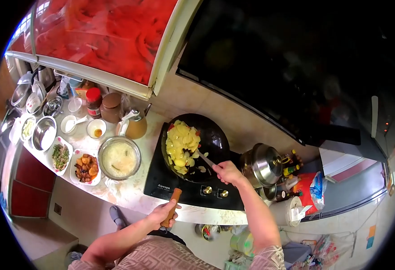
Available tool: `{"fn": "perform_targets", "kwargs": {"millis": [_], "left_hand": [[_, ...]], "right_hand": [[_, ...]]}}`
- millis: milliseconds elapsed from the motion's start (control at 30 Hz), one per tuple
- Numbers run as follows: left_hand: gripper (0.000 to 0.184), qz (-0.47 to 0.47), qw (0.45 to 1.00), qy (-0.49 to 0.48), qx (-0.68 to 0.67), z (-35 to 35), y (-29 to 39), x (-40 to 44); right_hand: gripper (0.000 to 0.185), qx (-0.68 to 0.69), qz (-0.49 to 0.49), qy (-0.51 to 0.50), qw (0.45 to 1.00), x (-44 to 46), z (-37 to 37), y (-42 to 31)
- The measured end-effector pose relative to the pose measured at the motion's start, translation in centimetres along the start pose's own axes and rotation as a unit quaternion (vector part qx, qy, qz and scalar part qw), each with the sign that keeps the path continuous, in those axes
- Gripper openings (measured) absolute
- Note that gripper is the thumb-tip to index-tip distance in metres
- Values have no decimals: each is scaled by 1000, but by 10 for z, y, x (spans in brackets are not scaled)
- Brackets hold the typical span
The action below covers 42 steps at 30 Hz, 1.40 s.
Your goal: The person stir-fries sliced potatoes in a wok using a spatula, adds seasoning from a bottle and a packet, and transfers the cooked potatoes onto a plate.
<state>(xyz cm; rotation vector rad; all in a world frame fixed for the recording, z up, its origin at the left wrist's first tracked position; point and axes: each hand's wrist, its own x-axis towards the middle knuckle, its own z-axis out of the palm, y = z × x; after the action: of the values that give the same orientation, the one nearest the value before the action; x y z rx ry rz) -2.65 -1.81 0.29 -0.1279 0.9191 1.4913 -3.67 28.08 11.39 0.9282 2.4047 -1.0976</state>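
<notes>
A black wok (pixel 216 135) sits on the black gas stove (pixel 161 177), with sliced yellow potatoes (pixel 181 139) heaped on its left side and a few red bits among them. My left hand (pixel 162 213) is wrapped round the wok's brown wooden handle (pixel 172 204), in front of the stove's edge. Over the wok's right rim, my right hand (pixel 229 173) grips a spatula (pixel 205 158) by its pale shaft. The spatula's lower end reaches in at the right edge of the potatoes, and its blade is mostly hidden.
Left of the stove stand a steel pot of pale liquid (pixel 120 157), a plate of browned chunks (pixel 86 167), a plate of green strips (pixel 60 156) and several bowls and jars. A lidded steel pot (pixel 262 164) and bottles (pixel 292 170) stand at right. A dark range hood (pixel 260 67) hangs above.
</notes>
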Motion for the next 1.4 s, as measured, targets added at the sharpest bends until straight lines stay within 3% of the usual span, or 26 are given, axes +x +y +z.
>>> {"fn": "perform_targets", "kwargs": {"millis": [33,67,133,200,400,500,600,733,867,933,1100,1200,1400], "left_hand": [[52,-3,1000,-2,-1,0,-1,1],[52,0,1000,-4,-2,-1,-2,1],[52,3,1000,-7,-1,-2,0,1],[52,-7,1000,-3,-12,-1,1,-2],[52,-13,1000,-8,-10,-3,5,-3],[52,-12,1000,-6,-6,-4,5,-2],[55,-12,1000,14,-7,-2,4,-2],[55,-14,1000,7,5,-2,8,-4],[55,-12,1000,1,0,1,4,-5],[54,-7,1000,4,-6,2,4,-5],[53,-14,1000,0,-8,-3,5,-3],[52,-12,1000,8,-12,1,4,-3],[53,-14,1000,17,0,1,5,-5]], "right_hand": [[35,-86,5,27,996,-10,-3,-8],[35,-87,7,26,996,-16,-2,-3],[32,-305,-182,174,918,-33,0,3],[25,-405,-127,157,892,-65,3,-13],[30,-477,-157,161,850,-118,26,-8],[30,-505,-183,213,816,-94,45,6],[28,-471,-186,266,820,-71,22,1],[34,-478,-155,226,835,-115,23,-13],[33,-457,-208,251,828,-78,54,-1],[50,-453,-152,228,848,-63,45,-10],[42,-435,-111,161,879,-98,49,4],[37,-415,-152,199,875,-79,62,-5],[37,-377,-133,260,879,-80,40,-18]]}}
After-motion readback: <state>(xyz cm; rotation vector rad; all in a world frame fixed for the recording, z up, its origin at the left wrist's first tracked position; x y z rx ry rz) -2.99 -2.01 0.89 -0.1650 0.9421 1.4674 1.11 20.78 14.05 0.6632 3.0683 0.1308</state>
